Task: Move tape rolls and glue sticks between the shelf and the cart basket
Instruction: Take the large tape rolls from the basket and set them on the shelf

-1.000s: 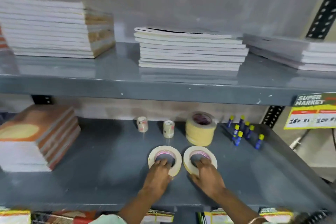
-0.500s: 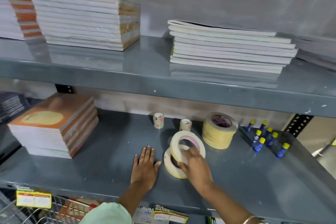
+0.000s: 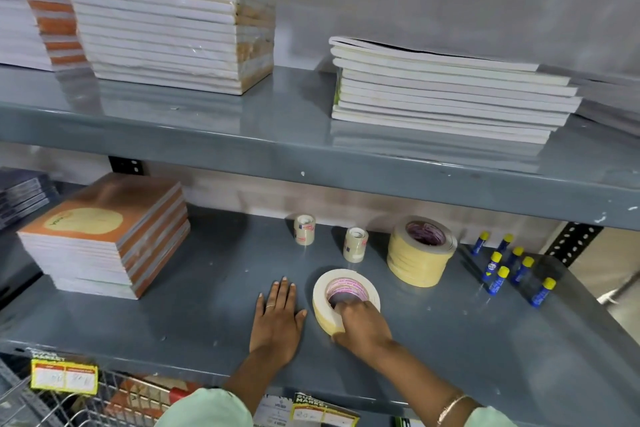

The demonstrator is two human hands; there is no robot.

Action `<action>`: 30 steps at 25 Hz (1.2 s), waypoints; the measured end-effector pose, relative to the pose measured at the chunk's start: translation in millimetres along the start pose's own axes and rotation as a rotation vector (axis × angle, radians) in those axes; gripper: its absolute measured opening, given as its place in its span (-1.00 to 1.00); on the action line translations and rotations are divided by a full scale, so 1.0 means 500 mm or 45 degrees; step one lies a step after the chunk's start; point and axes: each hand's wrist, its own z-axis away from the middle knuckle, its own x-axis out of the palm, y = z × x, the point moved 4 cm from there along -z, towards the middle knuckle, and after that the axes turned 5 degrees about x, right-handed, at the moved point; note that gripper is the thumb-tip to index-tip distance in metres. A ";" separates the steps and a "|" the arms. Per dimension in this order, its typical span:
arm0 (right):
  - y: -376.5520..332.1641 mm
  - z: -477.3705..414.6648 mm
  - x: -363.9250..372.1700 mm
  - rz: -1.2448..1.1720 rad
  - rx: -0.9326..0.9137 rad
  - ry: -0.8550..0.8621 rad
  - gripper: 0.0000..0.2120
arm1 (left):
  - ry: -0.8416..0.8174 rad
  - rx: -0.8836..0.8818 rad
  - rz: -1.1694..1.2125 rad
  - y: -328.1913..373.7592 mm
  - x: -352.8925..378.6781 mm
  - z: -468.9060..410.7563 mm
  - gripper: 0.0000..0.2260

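Right hand (image 3: 360,326) grips stacked tape rolls (image 3: 341,302) on shelf (image 3: 173,319); left hand (image 3: 277,319) flat.

even, soft indoor light; pale glare on the upper shelf (image 3: 277,121); edges bow; slightly soft focus

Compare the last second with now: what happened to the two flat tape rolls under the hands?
The right hand lifted its roll and stacked it on the left one, forming one pile of masking tape rolls, which it keeps in its grip. The left hand let go and now lies flat on the shelf. The tall tape stack, small clear tape rolls and glue sticks stayed put.
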 end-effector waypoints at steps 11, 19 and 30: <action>0.151 -0.089 -0.224 -0.091 0.305 0.403 -0.62 | 0.016 0.009 0.001 0.000 -0.008 -0.005 -0.48; 0.279 -0.137 -0.217 -0.113 0.445 0.262 -0.49 | 0.016 0.015 -0.002 -0.002 0.000 0.002 -0.51; 0.251 -0.135 -0.243 0.207 0.461 0.275 -0.35 | 0.048 0.003 0.012 -0.006 -0.001 -0.004 -0.50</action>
